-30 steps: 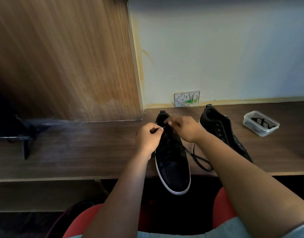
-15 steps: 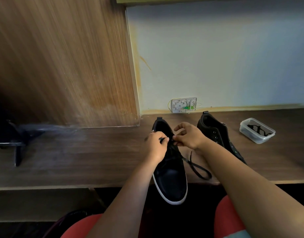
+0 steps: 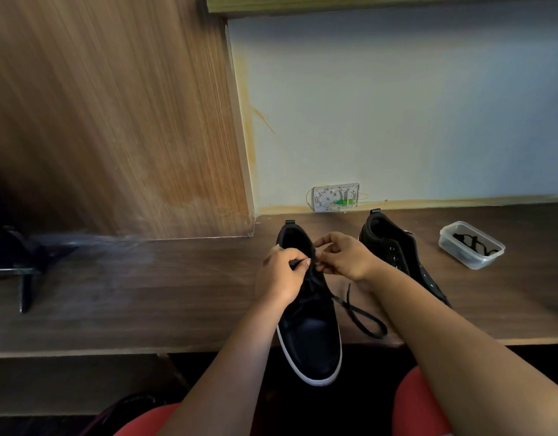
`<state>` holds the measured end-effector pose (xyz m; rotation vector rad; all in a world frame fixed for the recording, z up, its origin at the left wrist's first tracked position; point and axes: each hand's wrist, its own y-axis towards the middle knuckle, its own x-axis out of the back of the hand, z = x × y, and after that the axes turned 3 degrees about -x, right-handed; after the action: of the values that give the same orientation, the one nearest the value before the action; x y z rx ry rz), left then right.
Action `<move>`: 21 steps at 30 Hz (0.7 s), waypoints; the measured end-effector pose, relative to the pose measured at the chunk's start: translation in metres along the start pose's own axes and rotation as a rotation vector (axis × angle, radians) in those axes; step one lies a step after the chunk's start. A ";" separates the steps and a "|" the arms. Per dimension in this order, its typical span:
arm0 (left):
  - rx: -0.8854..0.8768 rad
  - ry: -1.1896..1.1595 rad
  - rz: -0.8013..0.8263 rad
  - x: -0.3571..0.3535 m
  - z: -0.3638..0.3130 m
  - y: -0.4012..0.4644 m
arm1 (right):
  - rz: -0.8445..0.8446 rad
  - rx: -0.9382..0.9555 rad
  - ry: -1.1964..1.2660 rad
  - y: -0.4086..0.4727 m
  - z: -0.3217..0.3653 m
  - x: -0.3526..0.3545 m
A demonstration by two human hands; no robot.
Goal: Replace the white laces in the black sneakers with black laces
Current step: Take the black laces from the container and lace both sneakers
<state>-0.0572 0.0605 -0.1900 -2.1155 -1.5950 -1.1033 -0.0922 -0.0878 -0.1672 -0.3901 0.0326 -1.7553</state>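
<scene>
On the dark wooden tabletop at centre frame, the near sneaker points toe-first toward you. Your left hand and right hand pinch the black lace over its top eyelets; the slack trails lower right.

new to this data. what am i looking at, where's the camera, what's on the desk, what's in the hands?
No robot: a person's two bare hands, filmed from a camera worn on the head, looking forward and down. On the wooden desk stand two black sneakers. The left hand and right hand both pinch the black lace at the top of the near sneaker, whose toe overhangs the edge. The second sneaker stands to the right, beside a clear plastic tub holding something dark, probably another lace.
</scene>
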 end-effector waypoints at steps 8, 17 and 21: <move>0.124 -0.299 0.104 0.010 0.002 0.001 | -0.680 -0.047 0.457 0.015 0.004 0.034; 0.210 -0.537 0.108 0.018 0.012 -0.007 | -0.002 0.145 -0.739 0.001 -0.003 0.025; 0.201 -0.499 0.129 0.019 0.013 -0.009 | -0.216 0.145 -0.581 -0.006 0.001 0.038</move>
<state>-0.0577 0.0848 -0.1875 -2.4303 -1.6467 -0.3655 -0.1042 -0.1225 -0.1555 -0.8054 -0.5666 -1.7798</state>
